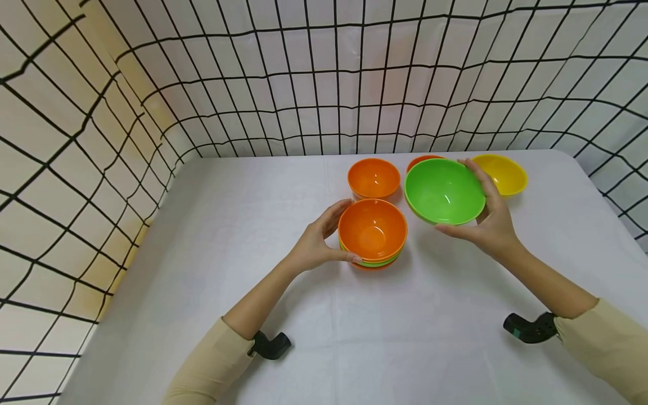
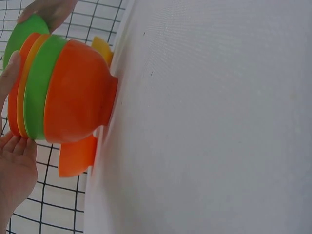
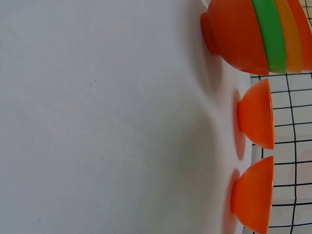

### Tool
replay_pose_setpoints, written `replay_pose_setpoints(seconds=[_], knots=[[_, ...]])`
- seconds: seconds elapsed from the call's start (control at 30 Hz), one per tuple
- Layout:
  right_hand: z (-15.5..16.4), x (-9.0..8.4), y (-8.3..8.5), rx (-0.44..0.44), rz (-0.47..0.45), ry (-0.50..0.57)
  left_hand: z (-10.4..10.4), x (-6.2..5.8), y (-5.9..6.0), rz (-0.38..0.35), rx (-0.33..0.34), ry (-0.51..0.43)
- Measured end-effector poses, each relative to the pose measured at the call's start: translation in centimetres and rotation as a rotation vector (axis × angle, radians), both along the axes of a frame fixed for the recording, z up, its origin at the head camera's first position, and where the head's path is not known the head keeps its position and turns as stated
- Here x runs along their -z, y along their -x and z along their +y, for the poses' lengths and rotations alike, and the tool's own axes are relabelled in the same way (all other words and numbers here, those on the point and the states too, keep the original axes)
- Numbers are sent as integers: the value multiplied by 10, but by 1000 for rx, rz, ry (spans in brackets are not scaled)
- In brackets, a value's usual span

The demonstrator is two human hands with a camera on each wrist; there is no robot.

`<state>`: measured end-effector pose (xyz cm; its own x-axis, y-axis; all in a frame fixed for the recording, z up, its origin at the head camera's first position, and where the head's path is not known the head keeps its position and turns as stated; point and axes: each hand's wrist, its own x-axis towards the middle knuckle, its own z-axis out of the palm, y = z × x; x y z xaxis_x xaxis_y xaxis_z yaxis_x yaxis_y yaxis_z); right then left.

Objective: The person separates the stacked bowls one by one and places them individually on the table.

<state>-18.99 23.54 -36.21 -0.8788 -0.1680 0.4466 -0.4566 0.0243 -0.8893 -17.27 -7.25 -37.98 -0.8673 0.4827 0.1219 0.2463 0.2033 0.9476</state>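
— What was the left hand [image 1: 316, 242] doing?

— It was curled around the stack of bowls [image 1: 373, 233] on the white desk [image 1: 253, 225], thumb on the near rim and fingers on the far side. The stack stood just to the right of its palm. In the left wrist view the layers read orange on top, then a thinner orange-yellow one, green, and orange at the bottom, which stood on the cloth.

— And beyond that hand?

— A single orange bowl [image 1: 374, 178] stood just behind the stack, past the fingertips, close but apart from it.

— The right hand [image 1: 488, 216]?

— It gripped the green bowl [image 1: 444, 190], lifted off the desk and tilted toward the camera, thumb under the near rim, fingers over the far edge. The bowl hung to the left of its palm, just right of the stack.

— Anything around it?

— Another orange bowl [image 1: 422, 160] peeked out behind the green one, mostly hidden. A yellow bowl [image 1: 503, 174] stood just beyond the fingers, to the right.
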Motion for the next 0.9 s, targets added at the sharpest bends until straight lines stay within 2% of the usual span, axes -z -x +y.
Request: replay_pose_setpoints(seconds=[0.27,0.63,0.9], knots=[[3,0,0,37,-5,-57,-1,1,1,-1,2,7],[17,3,3,57,1,-3,-1,2,1,2,6,-6],[33,7,7,106,26,-26,-1,1,0,-2,6,-4]])
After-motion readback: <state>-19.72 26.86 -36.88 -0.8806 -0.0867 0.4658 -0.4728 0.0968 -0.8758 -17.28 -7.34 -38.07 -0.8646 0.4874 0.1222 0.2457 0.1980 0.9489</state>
